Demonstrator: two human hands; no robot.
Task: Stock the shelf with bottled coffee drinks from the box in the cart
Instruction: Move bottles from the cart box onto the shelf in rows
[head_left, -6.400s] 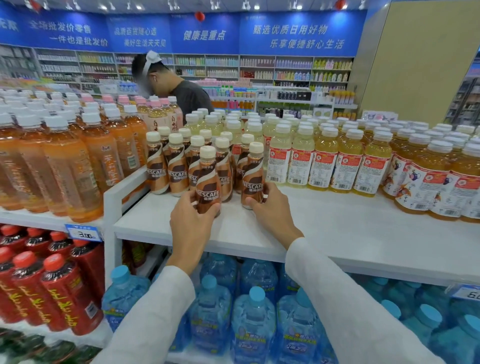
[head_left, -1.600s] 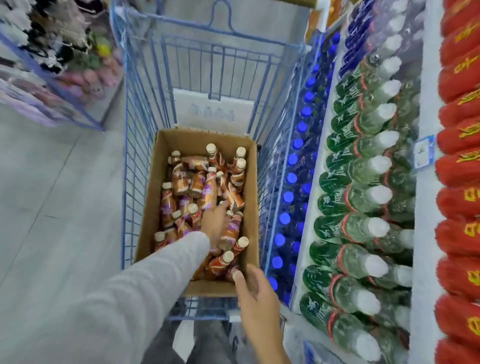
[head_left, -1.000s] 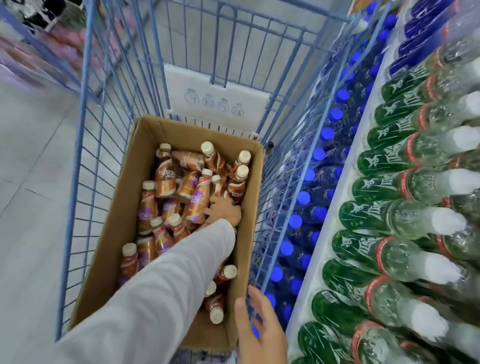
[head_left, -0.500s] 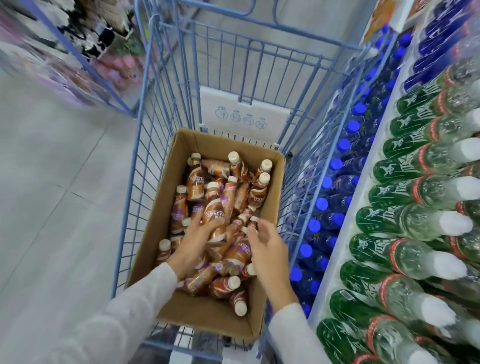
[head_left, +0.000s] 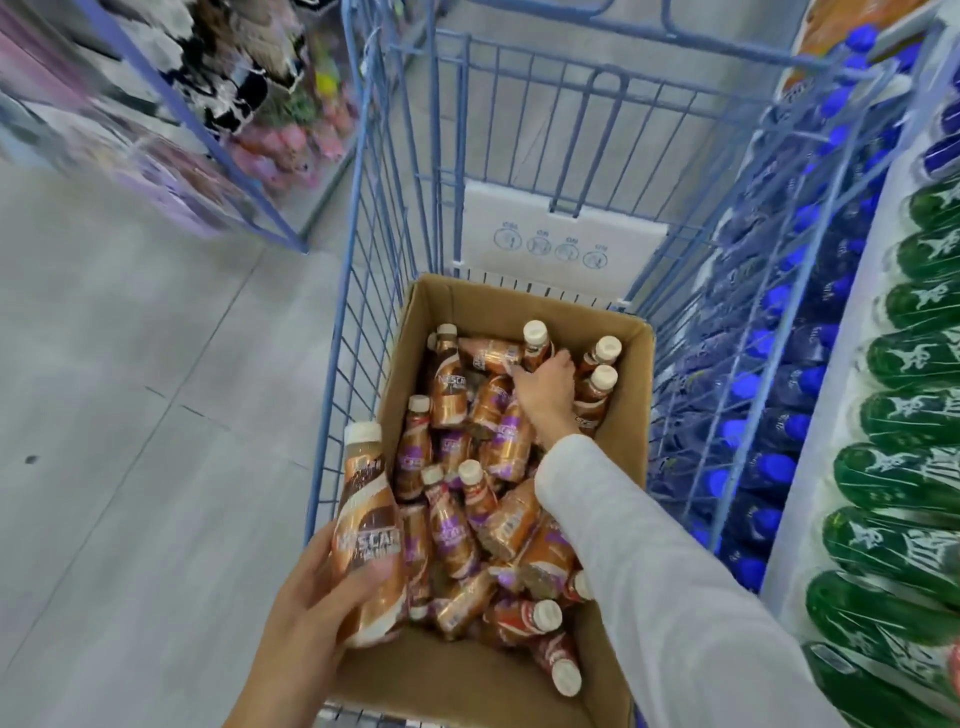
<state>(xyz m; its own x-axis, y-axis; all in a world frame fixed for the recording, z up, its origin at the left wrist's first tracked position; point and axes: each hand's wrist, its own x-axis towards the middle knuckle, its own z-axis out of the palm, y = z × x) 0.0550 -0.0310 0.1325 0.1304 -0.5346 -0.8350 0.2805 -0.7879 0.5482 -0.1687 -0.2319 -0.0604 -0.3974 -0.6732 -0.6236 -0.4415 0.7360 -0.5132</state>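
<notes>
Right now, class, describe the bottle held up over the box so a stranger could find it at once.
Find the blue cart with the box inside. At the box's near left corner, the left hand holds one bottle. It alone is raised above the heap.

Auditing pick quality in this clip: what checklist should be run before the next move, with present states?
1. Left hand grips the held bottle: ok, fingers wrap its body.
2. Right hand has a second one: cannot tell; its fingers lie among those at the far end of the box.
3. Box has stock: ok, many loose bottles.
4. Box sits inside the cart: ok.
5. Coffee shelf spot in view: not ok; only green bottles and blue-capped bottles show.
</notes>
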